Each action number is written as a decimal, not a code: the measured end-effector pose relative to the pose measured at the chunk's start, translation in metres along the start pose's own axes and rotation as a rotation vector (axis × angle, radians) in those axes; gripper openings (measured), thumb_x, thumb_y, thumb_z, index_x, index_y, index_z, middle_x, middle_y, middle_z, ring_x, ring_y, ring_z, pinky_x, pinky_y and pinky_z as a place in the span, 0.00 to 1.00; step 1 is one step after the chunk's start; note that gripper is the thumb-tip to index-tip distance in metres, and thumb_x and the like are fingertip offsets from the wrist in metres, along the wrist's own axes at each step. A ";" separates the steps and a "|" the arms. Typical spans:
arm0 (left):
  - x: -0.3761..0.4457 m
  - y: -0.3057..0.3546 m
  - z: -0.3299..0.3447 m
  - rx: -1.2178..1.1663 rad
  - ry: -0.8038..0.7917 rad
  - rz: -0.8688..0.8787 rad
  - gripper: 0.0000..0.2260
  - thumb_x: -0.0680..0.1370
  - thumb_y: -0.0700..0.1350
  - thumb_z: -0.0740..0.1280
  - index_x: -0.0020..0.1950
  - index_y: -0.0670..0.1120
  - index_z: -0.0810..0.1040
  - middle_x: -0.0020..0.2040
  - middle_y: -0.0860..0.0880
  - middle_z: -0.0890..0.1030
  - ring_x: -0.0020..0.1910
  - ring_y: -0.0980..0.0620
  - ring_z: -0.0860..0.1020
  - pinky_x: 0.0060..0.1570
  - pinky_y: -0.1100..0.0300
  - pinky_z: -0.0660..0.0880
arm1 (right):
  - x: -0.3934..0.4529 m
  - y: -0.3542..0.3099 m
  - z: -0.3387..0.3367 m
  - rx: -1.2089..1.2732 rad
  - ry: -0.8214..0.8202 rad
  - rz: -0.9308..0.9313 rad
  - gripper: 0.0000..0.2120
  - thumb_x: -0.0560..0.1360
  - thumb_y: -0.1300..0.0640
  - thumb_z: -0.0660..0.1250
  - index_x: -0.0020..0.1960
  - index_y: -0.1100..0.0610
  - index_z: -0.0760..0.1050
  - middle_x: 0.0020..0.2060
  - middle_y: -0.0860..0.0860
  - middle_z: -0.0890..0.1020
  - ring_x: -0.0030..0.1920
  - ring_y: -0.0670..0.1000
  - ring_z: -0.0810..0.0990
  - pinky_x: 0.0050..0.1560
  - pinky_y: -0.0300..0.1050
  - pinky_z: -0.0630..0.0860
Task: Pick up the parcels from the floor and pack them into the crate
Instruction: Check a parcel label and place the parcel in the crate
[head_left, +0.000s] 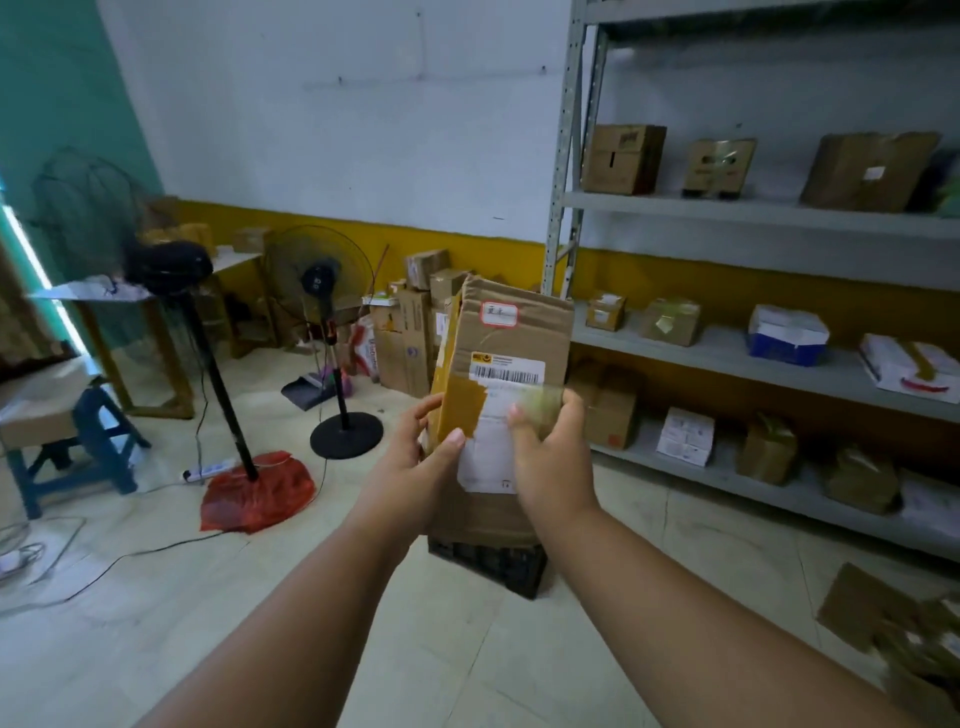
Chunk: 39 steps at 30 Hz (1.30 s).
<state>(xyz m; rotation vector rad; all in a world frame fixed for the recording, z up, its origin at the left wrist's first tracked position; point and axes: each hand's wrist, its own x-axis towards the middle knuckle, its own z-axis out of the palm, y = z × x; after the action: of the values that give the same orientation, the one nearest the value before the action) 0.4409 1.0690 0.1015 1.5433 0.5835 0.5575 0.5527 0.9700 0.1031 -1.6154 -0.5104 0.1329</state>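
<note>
I hold a flat brown cardboard parcel (511, 343) upright in front of me, with a barcode label and a red-framed sticker on its face. My left hand (415, 462) grips its lower left edge, thumb on the yellow tape. Its lower right part is clasped by my right hand (550, 457). Directly below the parcel stands a black plastic crate (493, 564) on the floor, mostly hidden by the parcel and my hands. More brown parcels (883, 623) lie on the floor at the right edge.
A grey metal shelf (753, 213) with several boxes fills the right side. Two standing fans (322, 291) and a red bag (260, 493) stand left of centre, with cables across the floor. A blue stool (98, 441) and stacked cartons (410, 332) line the wall.
</note>
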 end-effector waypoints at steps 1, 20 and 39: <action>0.027 0.003 -0.004 -0.015 -0.056 0.002 0.14 0.78 0.60 0.67 0.55 0.80 0.69 0.55 0.72 0.74 0.55 0.60 0.76 0.41 0.61 0.79 | 0.026 0.000 0.008 0.006 0.009 0.006 0.23 0.79 0.47 0.66 0.70 0.47 0.61 0.60 0.49 0.77 0.58 0.52 0.80 0.56 0.56 0.81; 0.442 -0.071 0.050 -0.025 -0.138 -0.123 0.47 0.63 0.62 0.78 0.77 0.63 0.57 0.69 0.51 0.74 0.60 0.48 0.80 0.58 0.44 0.79 | 0.397 0.153 0.083 -0.278 0.114 0.156 0.25 0.79 0.41 0.64 0.73 0.47 0.65 0.62 0.49 0.75 0.49 0.46 0.81 0.32 0.34 0.79; 0.730 -0.136 0.001 0.666 -0.170 0.018 0.43 0.68 0.74 0.66 0.78 0.60 0.57 0.74 0.52 0.68 0.71 0.49 0.69 0.66 0.48 0.73 | 0.640 0.235 0.244 -0.272 -0.070 0.493 0.42 0.63 0.33 0.72 0.71 0.47 0.62 0.67 0.52 0.73 0.63 0.57 0.76 0.61 0.61 0.76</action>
<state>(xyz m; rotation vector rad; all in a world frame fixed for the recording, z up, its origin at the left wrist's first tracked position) 0.9844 1.5572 -0.0328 2.1988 0.6599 0.2427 1.0875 1.4435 -0.0172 -1.9862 -0.1762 0.5076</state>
